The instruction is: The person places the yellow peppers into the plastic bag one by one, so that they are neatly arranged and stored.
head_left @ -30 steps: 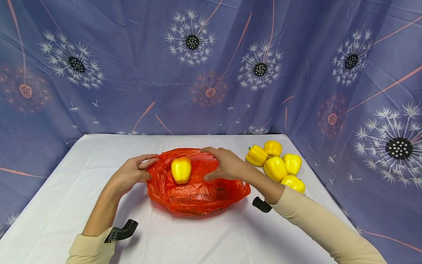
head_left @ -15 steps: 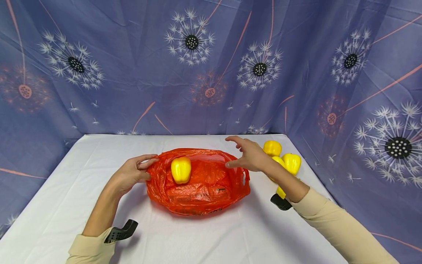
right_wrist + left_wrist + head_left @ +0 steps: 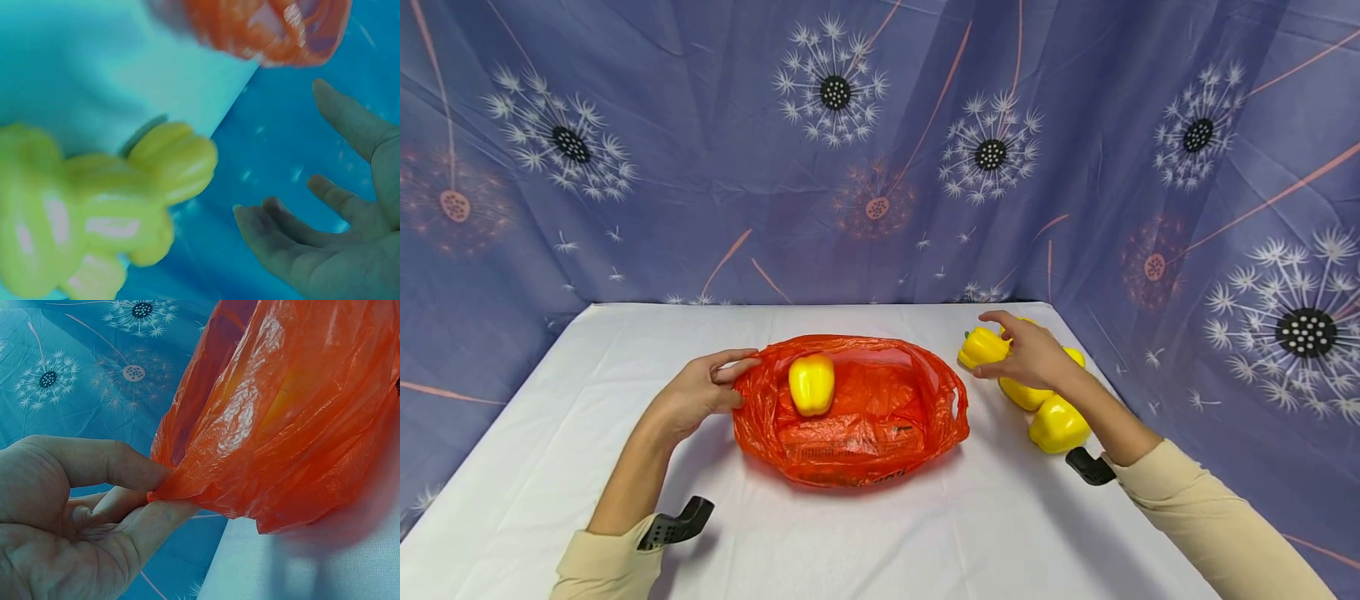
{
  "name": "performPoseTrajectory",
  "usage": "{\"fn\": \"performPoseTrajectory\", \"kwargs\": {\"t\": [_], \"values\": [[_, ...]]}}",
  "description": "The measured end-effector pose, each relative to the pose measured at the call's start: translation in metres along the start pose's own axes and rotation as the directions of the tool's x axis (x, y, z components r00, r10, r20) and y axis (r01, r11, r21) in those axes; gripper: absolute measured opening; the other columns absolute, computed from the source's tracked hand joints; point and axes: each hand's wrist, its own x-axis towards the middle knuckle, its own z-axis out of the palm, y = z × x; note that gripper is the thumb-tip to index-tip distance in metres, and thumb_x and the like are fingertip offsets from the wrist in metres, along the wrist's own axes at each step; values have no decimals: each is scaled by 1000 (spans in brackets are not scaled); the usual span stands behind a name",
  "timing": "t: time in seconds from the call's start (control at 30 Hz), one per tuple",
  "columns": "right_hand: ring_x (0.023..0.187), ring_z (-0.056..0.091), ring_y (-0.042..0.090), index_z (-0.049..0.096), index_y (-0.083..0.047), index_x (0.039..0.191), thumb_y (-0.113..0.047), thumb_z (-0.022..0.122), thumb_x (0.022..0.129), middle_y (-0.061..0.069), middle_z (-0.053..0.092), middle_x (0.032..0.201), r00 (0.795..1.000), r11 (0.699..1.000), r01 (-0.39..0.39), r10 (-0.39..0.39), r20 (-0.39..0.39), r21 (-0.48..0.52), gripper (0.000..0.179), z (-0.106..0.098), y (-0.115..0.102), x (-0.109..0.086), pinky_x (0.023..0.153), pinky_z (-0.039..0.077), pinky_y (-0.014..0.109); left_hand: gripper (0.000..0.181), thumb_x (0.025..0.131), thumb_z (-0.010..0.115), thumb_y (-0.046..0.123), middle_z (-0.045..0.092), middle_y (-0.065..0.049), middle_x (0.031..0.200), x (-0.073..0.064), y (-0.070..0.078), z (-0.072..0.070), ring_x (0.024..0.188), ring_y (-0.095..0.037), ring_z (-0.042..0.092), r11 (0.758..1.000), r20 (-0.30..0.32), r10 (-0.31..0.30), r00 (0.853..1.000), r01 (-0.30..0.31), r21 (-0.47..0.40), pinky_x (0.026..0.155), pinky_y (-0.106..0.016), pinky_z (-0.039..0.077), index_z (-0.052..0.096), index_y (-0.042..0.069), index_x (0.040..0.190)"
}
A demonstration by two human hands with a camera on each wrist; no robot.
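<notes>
A red plastic bag (image 3: 857, 458) stands with its mouth spread wide, and one yellow bell pepper (image 3: 812, 385) sits inside toward its left end. My left hand (image 3: 694, 392) pinches the bag's left edge between thumb and fingers, as the left wrist view shows on the bag (image 3: 300, 425). Over the group of yellow bell peppers (image 3: 1059, 423) at the right hovers my right hand (image 3: 1030, 354), thumb and fingers spread apart. In the right wrist view that hand (image 3: 337, 237) holds nothing and is apart from the peppers (image 3: 119, 212). It partly hides several of them in the head view.
A white cloth covers the table (image 3: 820, 542). Behind and to the right hangs a blue dandelion-print curtain (image 3: 880, 150). The bag's right handle loop (image 3: 956, 403) lies between the opening and the peppers.
My right hand has moved right, from above the bag's opening to over the pepper group. My left hand stays at the bag's left edge, and the pepper inside has not moved.
</notes>
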Motion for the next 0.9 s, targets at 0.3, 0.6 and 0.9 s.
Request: {"fn": "performPoseTrajectory", "kwargs": {"t": [0.3,0.6,0.9], "values": [[122,53,48,40,-9,151,-46,79,83,33,55,137,996,997,-71,73,48,-36,87,-6,40,-12,92,48,63,83,76,57,-12,44,-20,155,0,1,1,106,-6,59,1000,-6,-16,1000,16,16,72,-25,56,36,0,155],[122,51,52,42,-5,148,-50,79,81,36,55,135,991,991,-98,105,81,-89,89,-7,64,-27,93,45,67,83,76,57,-12,44,-21,155,-1,1,1,106,-4,59,1000,-5,-19,1000,19,13,70,-25,55,36,0,155],[117,53,53,46,-3,145,-48,81,79,37,58,128,990,988,-115,123,73,-98,87,-1,82,-42,90,48,65,83,76,57,-12,45,-21,154,0,2,1,100,-6,57,1000,-9,-19,1000,19,16,63,-24,50,37,1,155]]}}
